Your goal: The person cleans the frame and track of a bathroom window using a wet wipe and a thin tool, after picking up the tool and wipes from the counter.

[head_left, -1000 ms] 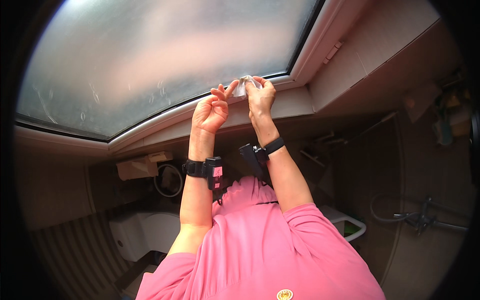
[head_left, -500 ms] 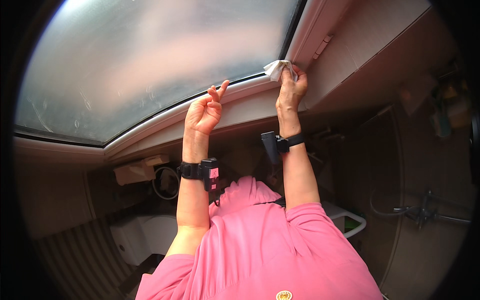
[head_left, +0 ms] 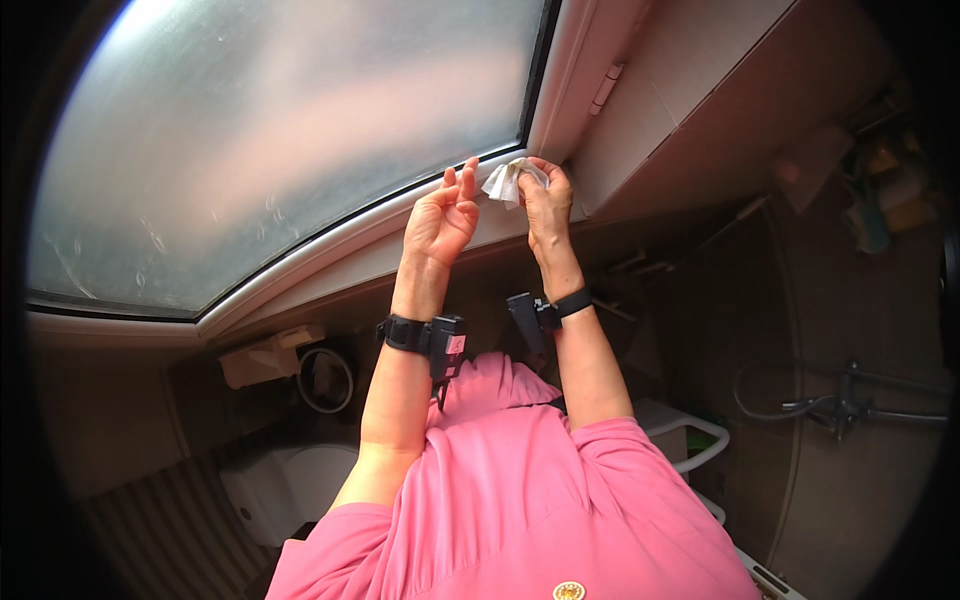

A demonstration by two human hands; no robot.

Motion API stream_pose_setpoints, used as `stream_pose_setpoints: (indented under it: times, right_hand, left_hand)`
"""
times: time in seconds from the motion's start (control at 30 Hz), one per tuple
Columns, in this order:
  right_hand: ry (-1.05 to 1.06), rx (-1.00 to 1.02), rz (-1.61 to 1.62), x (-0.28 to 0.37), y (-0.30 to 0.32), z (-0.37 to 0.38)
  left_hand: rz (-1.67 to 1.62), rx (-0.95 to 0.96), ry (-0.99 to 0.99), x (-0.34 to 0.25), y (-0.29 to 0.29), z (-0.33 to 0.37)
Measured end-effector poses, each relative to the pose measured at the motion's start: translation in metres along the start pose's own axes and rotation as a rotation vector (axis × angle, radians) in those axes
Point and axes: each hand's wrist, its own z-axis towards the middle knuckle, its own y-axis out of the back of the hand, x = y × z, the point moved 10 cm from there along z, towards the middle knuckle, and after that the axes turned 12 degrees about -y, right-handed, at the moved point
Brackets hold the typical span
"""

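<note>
A crumpled white tissue (head_left: pixel 505 181) is pinched between the thumb and fingers of my right hand (head_left: pixel 547 200), just in front of the lower right corner of the window frame. Close by on the left, my left hand (head_left: pixel 442 218) is raised palm up, its fingers partly curled and apart, with nothing in it. Its fingertips overlap the lower edge of the frosted window pane (head_left: pixel 290 130). The white window frame (head_left: pixel 385 207) runs behind both hands. Each wrist wears a black strap with a dark box on it.
A hinge (head_left: pixel 606 89) sits on the frame's right side, beside a tiled wall (head_left: pixel 700 60). Below on the left are a round ring (head_left: pixel 325 380) and a white toilet (head_left: pixel 285 490). A shower mixer (head_left: pixel 845 405) is mounted at the right, near a white-railed rack (head_left: pixel 700 455).
My right hand has moved left and slightly down with the tissue, away from the frame corner. My left hand has shifted right, toward it. The view has turned a little.
</note>
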Motion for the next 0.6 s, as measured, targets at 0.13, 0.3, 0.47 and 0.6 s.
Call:
stream_pose_setpoints:
  times: [0.13,0.3,0.47,0.6]
  right_hand:
    - [0.028,-0.022,-0.062,0.008,0.004,-0.004]
    - [0.026,0.009,-0.052,0.007,0.001,-0.004]
    - [0.013,0.041,0.024,-0.004,-0.011,0.004]
    - [0.066,-0.044,-0.053,-0.010,-0.013,0.012]
  left_hand:
    - [-0.012,-0.019,-0.016,0.007,-0.003,-0.001]
    - [0.003,0.033,-0.083,0.002,-0.016,-0.004]
    - [0.184,-0.021,-0.115,-0.026,-0.020,-0.008]
    - [0.136,-0.071,0.008,-0.020,0.003,-0.010]
